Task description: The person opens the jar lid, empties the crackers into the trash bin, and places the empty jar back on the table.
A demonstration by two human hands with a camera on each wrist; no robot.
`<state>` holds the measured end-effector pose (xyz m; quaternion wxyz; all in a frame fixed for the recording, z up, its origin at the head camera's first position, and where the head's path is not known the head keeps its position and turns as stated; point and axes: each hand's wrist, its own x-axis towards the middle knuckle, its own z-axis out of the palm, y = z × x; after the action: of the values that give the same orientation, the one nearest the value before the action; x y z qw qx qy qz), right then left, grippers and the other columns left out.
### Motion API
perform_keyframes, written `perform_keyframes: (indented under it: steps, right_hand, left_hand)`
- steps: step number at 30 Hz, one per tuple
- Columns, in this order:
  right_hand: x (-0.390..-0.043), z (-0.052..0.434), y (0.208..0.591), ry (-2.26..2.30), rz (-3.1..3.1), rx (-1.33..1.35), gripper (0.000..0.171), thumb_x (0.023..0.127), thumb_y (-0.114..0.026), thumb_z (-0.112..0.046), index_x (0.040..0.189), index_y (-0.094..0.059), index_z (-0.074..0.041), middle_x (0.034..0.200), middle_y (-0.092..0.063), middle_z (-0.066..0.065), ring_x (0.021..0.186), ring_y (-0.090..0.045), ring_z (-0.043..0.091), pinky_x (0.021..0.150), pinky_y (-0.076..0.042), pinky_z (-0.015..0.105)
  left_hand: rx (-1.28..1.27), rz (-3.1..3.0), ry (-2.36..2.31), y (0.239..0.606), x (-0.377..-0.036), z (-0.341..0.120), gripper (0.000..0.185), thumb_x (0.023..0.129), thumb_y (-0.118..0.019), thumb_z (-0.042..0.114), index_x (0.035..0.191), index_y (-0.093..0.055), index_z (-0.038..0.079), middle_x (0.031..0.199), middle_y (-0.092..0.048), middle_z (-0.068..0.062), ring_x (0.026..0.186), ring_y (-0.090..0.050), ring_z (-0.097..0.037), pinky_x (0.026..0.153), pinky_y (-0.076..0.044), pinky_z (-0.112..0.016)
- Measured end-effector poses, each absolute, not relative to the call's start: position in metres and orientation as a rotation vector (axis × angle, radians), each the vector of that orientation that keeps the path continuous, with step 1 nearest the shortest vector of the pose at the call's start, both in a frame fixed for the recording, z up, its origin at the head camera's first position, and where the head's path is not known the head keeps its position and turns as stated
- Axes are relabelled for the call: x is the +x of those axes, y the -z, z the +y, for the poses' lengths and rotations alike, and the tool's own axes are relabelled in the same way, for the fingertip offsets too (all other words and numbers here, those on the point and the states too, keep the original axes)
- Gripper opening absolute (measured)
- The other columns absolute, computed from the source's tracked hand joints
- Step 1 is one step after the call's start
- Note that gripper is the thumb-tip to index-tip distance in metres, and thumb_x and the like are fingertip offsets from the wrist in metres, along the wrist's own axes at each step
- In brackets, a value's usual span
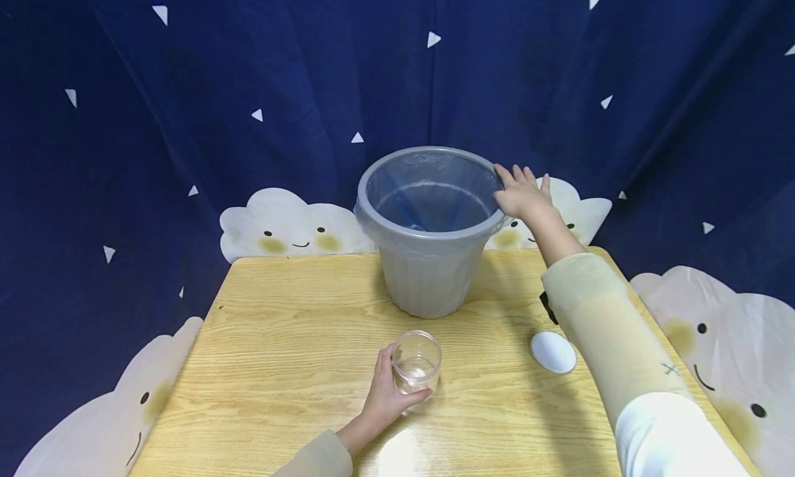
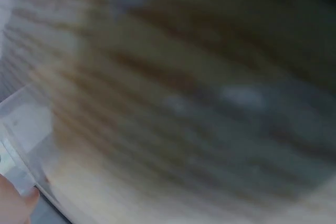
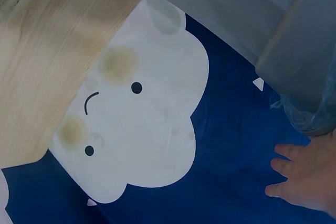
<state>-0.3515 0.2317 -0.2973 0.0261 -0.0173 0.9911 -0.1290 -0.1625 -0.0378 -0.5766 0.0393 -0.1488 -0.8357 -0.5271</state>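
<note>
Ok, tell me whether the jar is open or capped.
Open: the clear jar in the left hand has no lid; a white lid lies apart on the table.

The head view is evenly and brightly lit from above, with a soft white glare patch on the bench (image 1: pixel 397 456) near its front edge and a faint shadow spreading right of the grey bin (image 1: pixel 428 256). Its wide lens bows the curtain (image 1: pixel 124 152) folds outward at the edges. The left wrist view is almost wholly smeared by motion blur, only streaks of wood grain readable. The right wrist view is sharp and well lit, with the bin slightly soft up close.
</note>
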Motion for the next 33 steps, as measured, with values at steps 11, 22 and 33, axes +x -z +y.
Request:
perform_keyframes:
  steps: [11, 22, 33]
  right_hand:
    - [-0.351, 0.232, 0.298, 0.400, 3.065, -0.067, 0.060, 0.095, -0.031, -0.026, 0.148, -0.006, -0.012, 0.150, -0.001, 0.024, 0.136, 0.005, 0.041, 0.103, 0.013, 0.060]
    - [-0.349, 0.232, 0.301, 0.393, 3.117, -0.052, 0.059, 0.097, -0.028, -0.038, 0.148, -0.009, -0.014, 0.150, 0.000, 0.023, 0.136, 0.007, 0.040, 0.103, 0.014, 0.060]
    - [-0.344, 0.234, 0.303, 0.632, 3.278, -0.083, 0.049, 0.097, -0.026, -0.027, 0.142, -0.030, -0.008, 0.146, -0.023, 0.023, 0.135, -0.015, 0.041, 0.104, 0.001, 0.063]
  left_hand:
    - [-0.530, -2.599, 1.583, 0.570, -0.163, -0.042, 0.101, 0.061, -0.084, 0.034, 0.135, -0.022, 0.007, 0.128, -0.036, -0.019, 0.121, -0.037, -0.034, 0.098, -0.035, -0.054]
    - [-0.568, -2.738, 1.427, 0.559, -0.164, -0.051, 0.110, 0.061, -0.081, 0.043, 0.141, -0.015, 0.007, 0.138, -0.031, -0.018, 0.125, -0.035, -0.037, 0.099, -0.034, -0.054]
    - [-0.759, -2.879, 1.009, 0.543, -0.181, -0.077, 0.111, 0.061, -0.075, 0.058, 0.142, -0.021, 0.004, 0.143, -0.032, -0.014, 0.131, -0.030, -0.031, 0.107, -0.023, -0.050]
